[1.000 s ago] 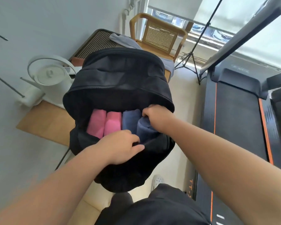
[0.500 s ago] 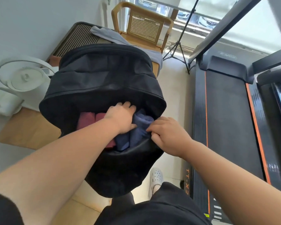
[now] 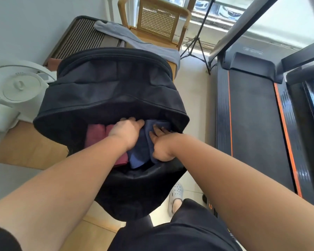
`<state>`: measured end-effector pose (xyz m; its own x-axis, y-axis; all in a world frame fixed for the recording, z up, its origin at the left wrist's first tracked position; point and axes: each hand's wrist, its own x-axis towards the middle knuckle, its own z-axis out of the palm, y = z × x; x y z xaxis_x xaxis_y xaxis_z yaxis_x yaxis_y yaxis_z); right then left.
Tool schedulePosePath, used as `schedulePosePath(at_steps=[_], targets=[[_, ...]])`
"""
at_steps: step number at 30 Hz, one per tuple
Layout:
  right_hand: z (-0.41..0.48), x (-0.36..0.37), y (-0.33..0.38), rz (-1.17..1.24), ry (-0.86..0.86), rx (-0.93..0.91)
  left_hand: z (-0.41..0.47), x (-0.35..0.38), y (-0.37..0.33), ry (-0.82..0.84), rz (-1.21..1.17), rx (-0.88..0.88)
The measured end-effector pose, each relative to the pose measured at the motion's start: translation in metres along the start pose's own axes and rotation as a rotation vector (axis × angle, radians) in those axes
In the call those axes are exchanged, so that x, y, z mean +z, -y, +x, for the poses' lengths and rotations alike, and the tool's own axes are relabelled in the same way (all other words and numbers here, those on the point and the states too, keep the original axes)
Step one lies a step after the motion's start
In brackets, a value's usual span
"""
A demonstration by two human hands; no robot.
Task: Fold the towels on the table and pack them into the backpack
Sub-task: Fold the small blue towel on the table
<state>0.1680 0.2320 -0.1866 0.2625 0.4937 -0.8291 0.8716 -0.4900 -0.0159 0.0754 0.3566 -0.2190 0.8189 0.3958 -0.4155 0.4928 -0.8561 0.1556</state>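
Note:
A black backpack stands open on the table edge, its mouth facing me. Inside lie rolled pink towels on the left and blue towels on the right. My left hand reaches into the opening and presses down between the pink and blue towels, fingers together. My right hand lies flat on the rightmost blue towel with fingers spread, pushing it into the bag. Neither hand visibly grips a towel.
A white kettle stands on the wooden table to the left. Behind the bag are a ribbed case and a wooden chair with grey cloth. A treadmill fills the right side.
My right hand has gone from the bag's rim onto the blue towel inside. My left hand has pushed deeper into the opening. The camera has come closer.

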Motion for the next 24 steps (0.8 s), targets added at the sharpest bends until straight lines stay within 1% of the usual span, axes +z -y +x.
schedulePosePath(at_steps=[3, 8, 10, 13, 15, 17, 19, 20, 22, 24], targets=[[0.005, 0.002, 0.005, -0.016, 0.039, 0.03, -0.001, -0.003, 0.011, 0.029, 0.08, 0.088], [0.017, 0.008, 0.018, -0.031, 0.047, 0.059, -0.01, -0.004, 0.018, 0.019, 0.148, 0.071], [0.019, 0.008, 0.018, -0.033, 0.039, 0.07, -0.017, -0.004, 0.009, -0.024, 0.147, 0.064], [0.008, 0.001, 0.017, -0.016, 0.025, 0.038, -0.032, -0.004, 0.001, -0.087, 0.089, 0.032], [0.001, -0.002, 0.016, -0.02, -0.012, 0.006, -0.042, -0.003, -0.001, -0.086, 0.07, 0.057], [0.001, -0.003, 0.015, -0.031, -0.058, -0.018, -0.046, 0.0, -0.001, 0.026, 0.087, 0.075], [0.001, -0.001, 0.014, -0.025, -0.105, -0.04, -0.045, 0.001, 0.0, 0.212, 0.125, 0.077], [0.0, -0.001, 0.013, -0.017, -0.128, -0.054, -0.042, 0.002, 0.0, 0.279, 0.136, 0.074], [-0.006, 0.0, 0.011, -0.008, -0.174, -0.085, -0.036, 0.004, -0.002, 0.328, 0.125, 0.053], [-0.016, 0.002, 0.01, -0.01, -0.247, -0.116, -0.031, 0.005, -0.003, 0.331, 0.119, 0.029]])
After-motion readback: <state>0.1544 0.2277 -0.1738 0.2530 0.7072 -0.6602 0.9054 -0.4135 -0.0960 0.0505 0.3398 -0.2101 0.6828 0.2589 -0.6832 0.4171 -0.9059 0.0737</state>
